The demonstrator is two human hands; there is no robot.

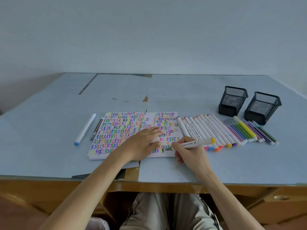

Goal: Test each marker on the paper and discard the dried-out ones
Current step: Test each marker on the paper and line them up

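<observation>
Both of our hands are at the near right part of the paper (132,130). Our right hand (189,153) pinches a white marker with a yellow cap (196,143) on its far end, and the uncapped tip touches the sheet at the end of the lowest row of squiggles. Our left hand (146,141) lies flat on the page with its fingers straight, pressing the sheet down; something pale shows under its fingers, perhaps the marker's cap, though we cannot tell.

Almost all of the paper is covered in rows of coloured zigzag marks, so we judge much of the testing done. Only a little white is left around the tip and down the middle strip.

Just right of the sheet lies a row of white double-ended markers (207,130), side by side and touching, with coloured caps at both ends. Beyond them to the right is a row of thin coloured pens (249,131). We cannot tell which of these are tested. Left of the paper, a white marker with a blue cap (85,129) and a slim dark pen (97,129) lie apart from the rest; whether they are rejects, we cannot say.

Farther back on the right stand two black mesh pen holders (249,103), near the thin pens. Nothing shows inside either, so sorting seems not yet done.
</observation>
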